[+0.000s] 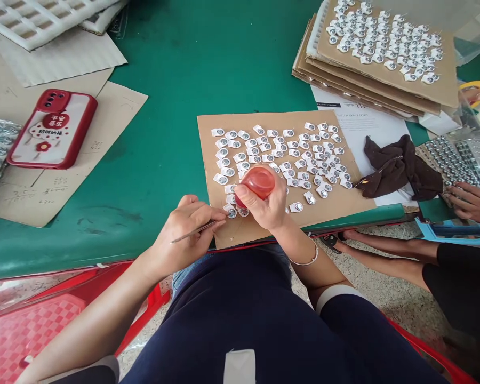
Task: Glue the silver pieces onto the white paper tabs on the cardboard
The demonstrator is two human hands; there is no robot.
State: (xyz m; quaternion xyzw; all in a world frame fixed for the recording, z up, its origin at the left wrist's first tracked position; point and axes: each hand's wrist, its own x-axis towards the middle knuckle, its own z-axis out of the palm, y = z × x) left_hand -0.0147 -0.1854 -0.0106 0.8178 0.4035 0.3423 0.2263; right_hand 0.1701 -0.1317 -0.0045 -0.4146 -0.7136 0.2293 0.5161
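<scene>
Red, translucent bottle point(260, 181), one: gripped in the right hand point(271, 210), thumb across its near side, over the cardboard sheet point(232, 235); from where I stand, its outlet is hidden.

Thin metal tool point(189, 233), one: pinched in the left hand point(190, 224), fingers drawn close together. Long axis slanting up and rightward, its tip at or very near a piece; contact cannot be told.

White-tabbed piece point(232, 213), round and silvery: on the sheet's near left corner, just right of the left hand's fingertips, and to the left of the right hand. Of the two, the left hand is nearer. Governing relation: the tool's line points from the left hand straight towards this piece.

Like pieces point(296, 207), many: in loose rows beyond and to the right of the right hand.

Phone in a red case point(52, 130): beyond the left hand, well out to its left.

Dark brown cloth point(400, 165): right of the right hand, past the sheet's edge.

Green worktop point(184, 80): beneath both hands.
</scene>
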